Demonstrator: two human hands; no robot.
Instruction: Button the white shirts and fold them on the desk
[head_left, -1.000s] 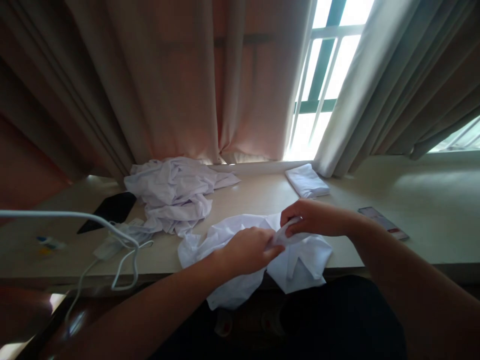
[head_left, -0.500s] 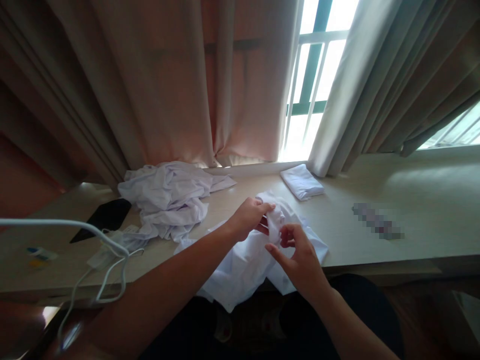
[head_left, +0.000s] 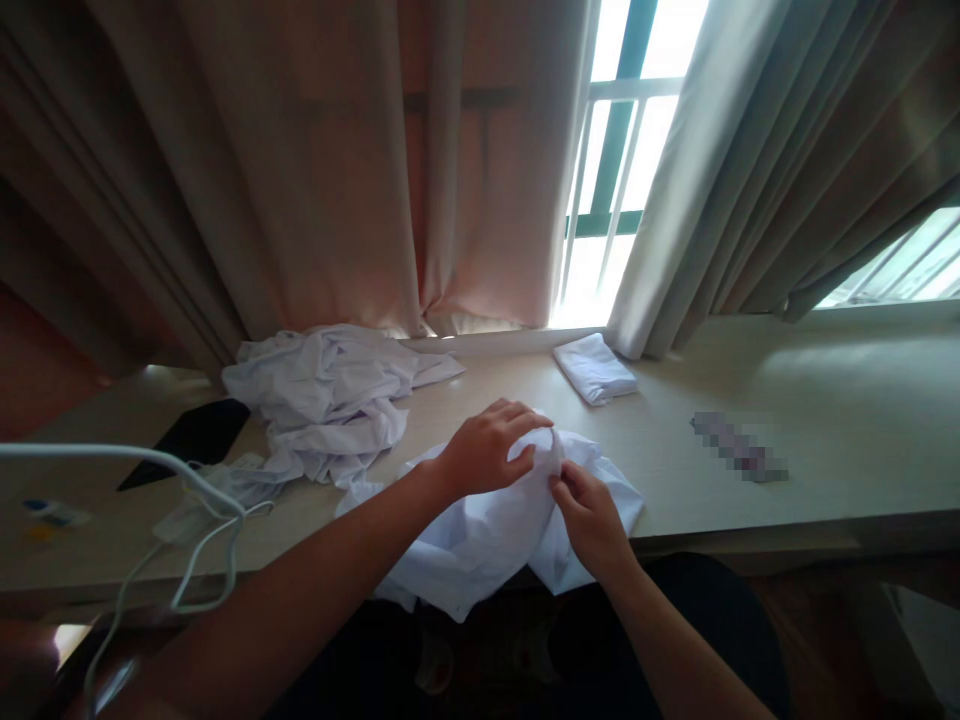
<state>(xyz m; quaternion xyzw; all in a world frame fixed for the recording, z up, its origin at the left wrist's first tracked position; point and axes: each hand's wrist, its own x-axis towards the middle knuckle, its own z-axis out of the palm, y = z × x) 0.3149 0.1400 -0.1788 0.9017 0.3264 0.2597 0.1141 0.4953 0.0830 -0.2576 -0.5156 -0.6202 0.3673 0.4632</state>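
A rumpled white cloth garment [head_left: 480, 540] lies on the near edge of the table and hangs a little over it. My right hand [head_left: 592, 515] is closed in a pinch on a raised, narrow folded edge of this garment. My left hand [head_left: 491, 450] is palm down over the cloth, its fingers stretched out and the thumb apart from them. Its fingertips touch the top of the same raised edge. What lies beneath the left palm is hidden.
Another crumpled white cloth pile [head_left: 322, 390] sits at the back left, beside a flat black item [head_left: 187, 440]. A folded white cloth [head_left: 595, 368] lies near the window. A white cable [head_left: 150, 455] loops at the left. A blurred-out object [head_left: 739, 447] lies on the right.
My left hand has turned palm down, and its thumb has come off the cloth. The right hand's fingers have closed on the edge. The view has shifted slightly.
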